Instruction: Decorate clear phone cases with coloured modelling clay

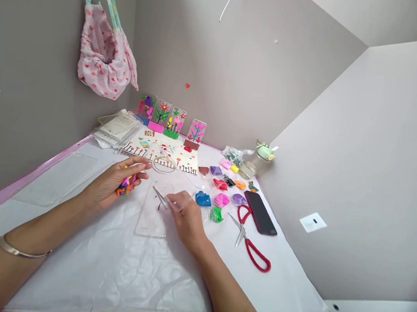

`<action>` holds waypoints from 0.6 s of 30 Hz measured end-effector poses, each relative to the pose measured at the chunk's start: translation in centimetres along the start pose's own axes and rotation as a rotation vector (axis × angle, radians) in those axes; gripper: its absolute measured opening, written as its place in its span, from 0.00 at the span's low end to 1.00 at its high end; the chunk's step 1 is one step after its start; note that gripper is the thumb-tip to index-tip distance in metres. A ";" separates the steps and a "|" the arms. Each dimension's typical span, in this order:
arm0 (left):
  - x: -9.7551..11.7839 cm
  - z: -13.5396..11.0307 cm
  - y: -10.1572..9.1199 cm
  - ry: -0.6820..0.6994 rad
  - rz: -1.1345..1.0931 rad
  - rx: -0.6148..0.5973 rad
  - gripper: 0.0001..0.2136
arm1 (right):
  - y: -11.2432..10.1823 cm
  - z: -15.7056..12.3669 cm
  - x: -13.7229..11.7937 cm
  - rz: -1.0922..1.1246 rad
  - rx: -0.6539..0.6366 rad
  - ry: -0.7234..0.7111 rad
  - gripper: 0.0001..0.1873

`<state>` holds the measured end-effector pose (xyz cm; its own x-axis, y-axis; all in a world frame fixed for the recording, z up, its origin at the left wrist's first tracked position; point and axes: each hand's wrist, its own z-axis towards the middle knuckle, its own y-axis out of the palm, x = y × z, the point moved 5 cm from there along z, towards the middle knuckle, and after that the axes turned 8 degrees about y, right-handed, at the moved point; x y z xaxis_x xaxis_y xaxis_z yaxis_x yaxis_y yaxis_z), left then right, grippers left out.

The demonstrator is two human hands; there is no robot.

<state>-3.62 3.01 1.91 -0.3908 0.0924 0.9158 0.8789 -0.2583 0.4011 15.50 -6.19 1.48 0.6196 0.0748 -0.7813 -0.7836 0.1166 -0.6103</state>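
My left hand (116,183) lies palm-up on the white table cover (115,265), fingers curled round a clump of mixed coloured clay (125,187). My right hand (187,218) pinches metal tweezers (160,196), their tips pointing left over a clear phone case (153,214) that lies flat between my hands. A tiny purple bit (159,205) sits on the case just below the tweezers.
Small clay packets in several colours (223,190) lie right of my hand, with red-handled scissors (250,240) and a dark phone (260,212). Decorated cases (171,120) stand against the back wall behind a patterned sheet (164,154). A pink cloth bag (103,55) hangs at the corner.
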 end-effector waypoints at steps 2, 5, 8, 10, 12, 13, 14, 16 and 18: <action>-0.1 -0.1 0.0 -0.020 -0.046 0.020 0.11 | 1.2 0.0 -0.3 -0.137 -0.063 -0.058 0.13; 0.0 -0.1 0.0 -0.016 -0.128 0.058 0.08 | 2.4 0.1 -0.5 -0.304 -0.116 -0.100 0.12; 0.2 0.2 -0.4 -0.005 -0.211 0.108 0.06 | 2.5 0.4 -0.7 -0.413 -0.109 -0.103 0.12; 0.3 0.4 -0.7 -0.002 -0.254 0.137 0.06 | 2.1 0.8 -1.0 -0.456 -0.093 -0.095 0.12; 0.2 0.5 -1.0 -0.004 -0.280 0.153 0.06 | 1.9 1.5 -1.4 -0.489 -0.090 -0.095 0.13; 0.2 0.5 -1.0 -0.006 -0.289 0.158 0.06 | 1.8 1.8 -1.6 -0.505 -0.095 -0.101 0.13; 0.2 0.6 -1.1 -0.010 -0.294 0.161 0.06 | 1.9 2.2 -1.8 -0.522 -0.103 -0.108 0.13; 0.1 0.6 -1.0 -0.016 -0.303 0.164 0.06 | 2.4 3.0 -1.9 -0.549 -0.130 -0.121 0.13; 0.1 0.6 -1.0 -0.021 -0.308 0.166 0.06 | 3.1 3.7 -1.7 -0.560 -0.156 -0.126 0.12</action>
<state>-4.36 3.82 1.64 -0.6400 0.1620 0.7511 0.7541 -0.0552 0.6544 12.18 -2.28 1.46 0.9340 0.1616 -0.3187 -0.3269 0.0262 -0.9447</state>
